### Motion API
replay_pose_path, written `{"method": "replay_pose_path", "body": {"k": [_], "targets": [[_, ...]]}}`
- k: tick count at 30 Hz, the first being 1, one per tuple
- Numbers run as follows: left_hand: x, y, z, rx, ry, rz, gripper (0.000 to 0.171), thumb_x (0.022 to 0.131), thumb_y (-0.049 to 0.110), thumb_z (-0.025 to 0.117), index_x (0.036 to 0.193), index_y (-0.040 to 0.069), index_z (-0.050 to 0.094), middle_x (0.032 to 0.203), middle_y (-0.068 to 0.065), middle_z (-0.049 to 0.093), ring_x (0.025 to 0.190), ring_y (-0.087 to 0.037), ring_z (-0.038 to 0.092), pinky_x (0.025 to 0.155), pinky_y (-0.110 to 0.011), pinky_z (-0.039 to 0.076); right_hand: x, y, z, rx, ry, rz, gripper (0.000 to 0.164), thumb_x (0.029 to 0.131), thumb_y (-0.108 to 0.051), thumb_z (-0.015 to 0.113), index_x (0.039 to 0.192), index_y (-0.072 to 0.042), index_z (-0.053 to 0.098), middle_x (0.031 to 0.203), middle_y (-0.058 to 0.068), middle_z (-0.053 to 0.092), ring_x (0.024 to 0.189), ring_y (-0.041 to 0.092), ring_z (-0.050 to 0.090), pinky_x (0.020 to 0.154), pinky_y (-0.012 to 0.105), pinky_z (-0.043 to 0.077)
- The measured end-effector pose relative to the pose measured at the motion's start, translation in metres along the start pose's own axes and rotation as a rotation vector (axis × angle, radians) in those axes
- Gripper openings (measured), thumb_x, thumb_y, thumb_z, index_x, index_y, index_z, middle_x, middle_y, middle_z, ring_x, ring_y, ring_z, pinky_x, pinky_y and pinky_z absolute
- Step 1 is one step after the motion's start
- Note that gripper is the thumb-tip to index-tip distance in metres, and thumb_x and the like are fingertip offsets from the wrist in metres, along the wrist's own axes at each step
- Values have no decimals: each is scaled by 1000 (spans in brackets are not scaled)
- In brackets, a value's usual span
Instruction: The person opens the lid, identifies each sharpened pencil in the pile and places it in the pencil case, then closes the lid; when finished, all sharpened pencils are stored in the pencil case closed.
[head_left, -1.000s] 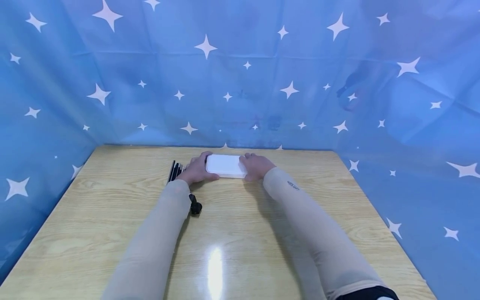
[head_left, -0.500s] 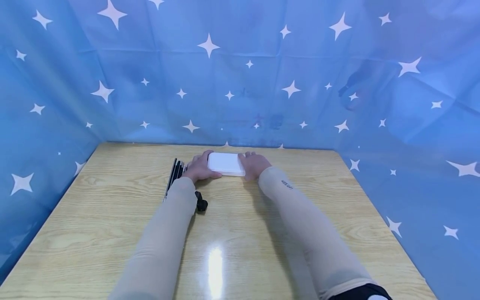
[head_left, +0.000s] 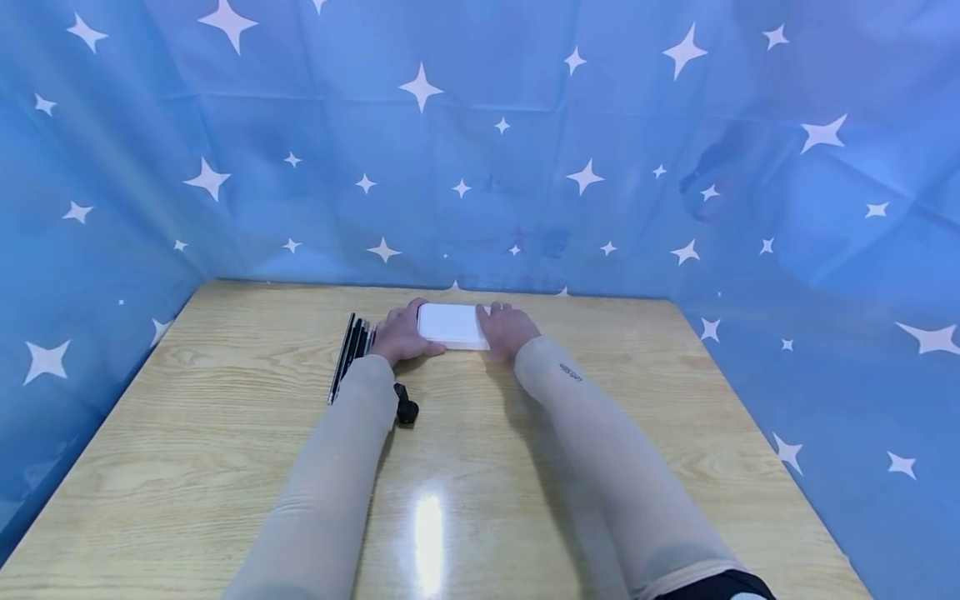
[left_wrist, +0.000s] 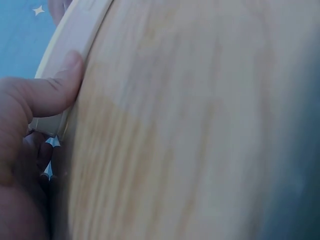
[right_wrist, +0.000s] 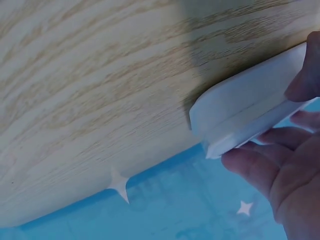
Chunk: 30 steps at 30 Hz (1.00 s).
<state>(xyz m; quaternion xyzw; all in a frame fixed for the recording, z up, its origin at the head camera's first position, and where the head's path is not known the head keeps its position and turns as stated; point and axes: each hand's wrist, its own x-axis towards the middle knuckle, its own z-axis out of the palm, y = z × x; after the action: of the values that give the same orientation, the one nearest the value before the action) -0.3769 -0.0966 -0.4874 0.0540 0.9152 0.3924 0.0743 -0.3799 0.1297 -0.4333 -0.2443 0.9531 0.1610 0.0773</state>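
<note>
A white rectangular box (head_left: 452,325) with rounded corners is near the far edge of the table, its long side running left to right. My left hand (head_left: 401,335) holds its left end; in the left wrist view the thumb (left_wrist: 57,87) lies along the near side. At the other end my right hand (head_left: 507,330) grips the box between thumb and fingers. The right wrist view shows a seam along the side of the box (right_wrist: 240,100), with my fingertips (right_wrist: 247,165) at its edge. The left fingers behind the box are mostly hidden.
Several slim dark and silver pen-like sticks (head_left: 347,354) lie left of my left hand, partly hidden by the forearm. A small black object (head_left: 407,411) rests beside the left sleeve. Blue star-patterned cloth (head_left: 487,150) hangs behind the wooden table (head_left: 480,467).
The whole scene shifts slightly in the head view. Both hands stay on the box, and more of the sticks and the black object shows beside the left forearm.
</note>
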Motion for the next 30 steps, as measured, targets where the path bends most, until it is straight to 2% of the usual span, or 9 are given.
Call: {"method": "replay_pose_path", "body": {"k": [4,9,14,18,23,26,30], "targets": [[0,0,0,-1,2,9,107,73,47,90,159,28,29,147,-16,42,126,-39,40,105,-58,36,-2,0,-2,-11,7,-2,81,92,-26,67,158,-1,28,142,26,49,124,38,54,102,46,50],[-1,0,1,-1,-4,14,108,72,48,90,159,27,28,149,-16,42,128,-38,39,107,-57,34,-3,1,-3,-3,-15,-8,80,94,-24,66,159,0,26,145,26,47,126,39,53,103,47,49],[-1,1,0,1,-6,5,107,72,46,91,158,28,29,147,-15,42,126,-37,39,105,-56,35,-1,9,0,30,-6,-31,83,90,-21,66,159,-3,25,146,23,47,127,38,52,108,47,45],[-1,-1,-3,2,4,7,107,71,46,91,158,28,30,147,-16,41,125,-39,38,104,-57,35,1,14,0,135,-9,-39,86,87,-19,66,161,-5,23,154,22,39,138,39,43,116,48,35],[1,-4,-1,10,-15,2,108,72,49,90,158,29,28,149,-16,39,126,-39,38,104,-57,36,1,18,1,278,-72,-29,93,86,-19,67,162,-6,16,162,21,26,148,38,28,121,47,27],[3,-5,-1,1,-14,1,106,72,48,90,157,30,29,149,-15,40,126,-38,38,104,-57,36,2,17,1,271,-62,-41,92,87,-18,67,162,-4,16,162,23,26,148,39,28,121,48,25],[6,-5,-2,-18,-14,-1,106,72,47,90,157,31,30,149,-14,41,127,-37,37,103,-57,36,6,16,1,179,-37,-53,87,89,-19,66,161,-2,20,157,24,34,143,39,36,119,48,30]]}}
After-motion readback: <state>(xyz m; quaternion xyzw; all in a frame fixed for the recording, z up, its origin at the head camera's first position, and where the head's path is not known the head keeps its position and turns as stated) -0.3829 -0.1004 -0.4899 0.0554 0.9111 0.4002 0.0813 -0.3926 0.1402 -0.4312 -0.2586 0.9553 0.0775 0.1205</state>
